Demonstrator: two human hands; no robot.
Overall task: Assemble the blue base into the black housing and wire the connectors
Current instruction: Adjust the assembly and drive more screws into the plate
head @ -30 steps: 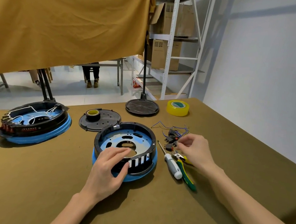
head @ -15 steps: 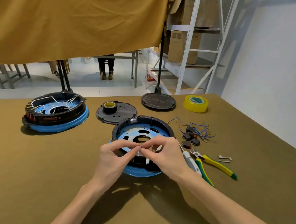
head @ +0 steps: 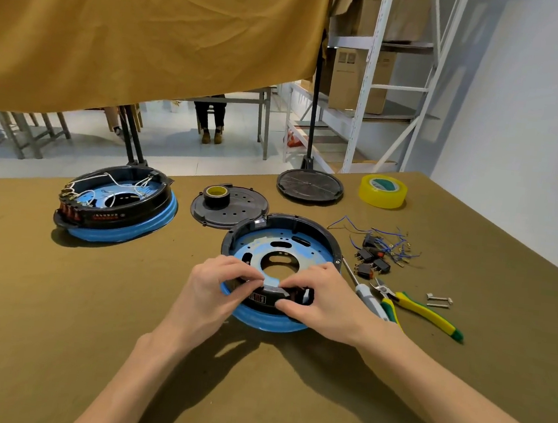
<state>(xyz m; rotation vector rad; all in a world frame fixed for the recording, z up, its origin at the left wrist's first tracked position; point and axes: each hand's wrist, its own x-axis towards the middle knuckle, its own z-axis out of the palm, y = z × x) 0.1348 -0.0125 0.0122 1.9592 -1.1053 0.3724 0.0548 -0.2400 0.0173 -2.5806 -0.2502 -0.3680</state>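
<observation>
Housing (head: 303, 229), a black ring, sat on the blue base (head: 261, 320) near the middle of the table (head: 52, 325), with a blue perforated plate inside it. Both hands worked at its near rim. The left hand (head: 216, 285) pinched the rim with thumb and curled fingers, and the right hand (head: 321, 300) was curled over the rim just beside it, thumb on the outer wall; what small part lay between the fingertips could not be told. To the right lay a screwdriver (head: 363, 292), touching the right hand, then pliers (head: 418, 312) with yellow-green handles, and behind them black connectors (head: 370, 260) with blue wires (head: 389, 243). A second unit (head: 116, 206), already wired, stood at the far left. A black lid (head: 231, 208) and a tape roll (head: 382, 191) were further back.
</observation>
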